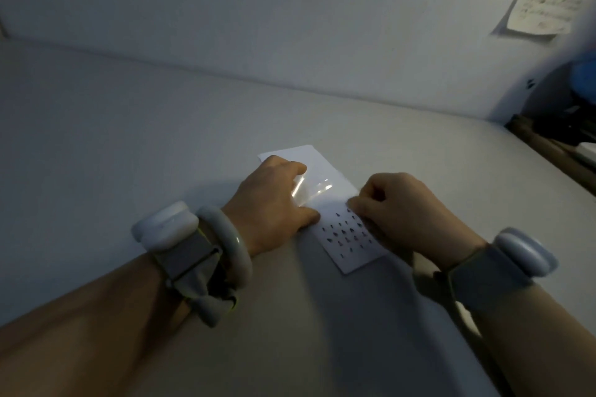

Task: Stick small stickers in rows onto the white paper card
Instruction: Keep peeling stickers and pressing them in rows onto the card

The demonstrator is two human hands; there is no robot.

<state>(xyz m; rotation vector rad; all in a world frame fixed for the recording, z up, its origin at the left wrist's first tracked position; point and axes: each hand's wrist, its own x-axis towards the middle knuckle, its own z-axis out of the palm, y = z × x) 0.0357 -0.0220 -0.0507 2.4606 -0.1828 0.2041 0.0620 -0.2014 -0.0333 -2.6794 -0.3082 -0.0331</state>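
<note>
A long white paper card [325, 171] lies on the pale table, running from far left to near right. Several small dark stickers [346, 232] sit in rows on its near half. A glossy clear sticker sheet [311, 188] rests on the card's middle, under the fingers of my left hand [274, 200], which presses flat on the card's left edge. My right hand [403, 213] has its fingers curled, thumb and forefinger pinched together on the card's right edge at the top of the sticker rows. Whether a sticker sits under those fingertips is hidden.
The table [161, 138] meets a white wall at the back. A handwritten note [545, 0] hangs on the wall at the upper right. Dark clutter and a wooden edge [554, 145] stand beyond the table's right side. Both wrists wear white band devices.
</note>
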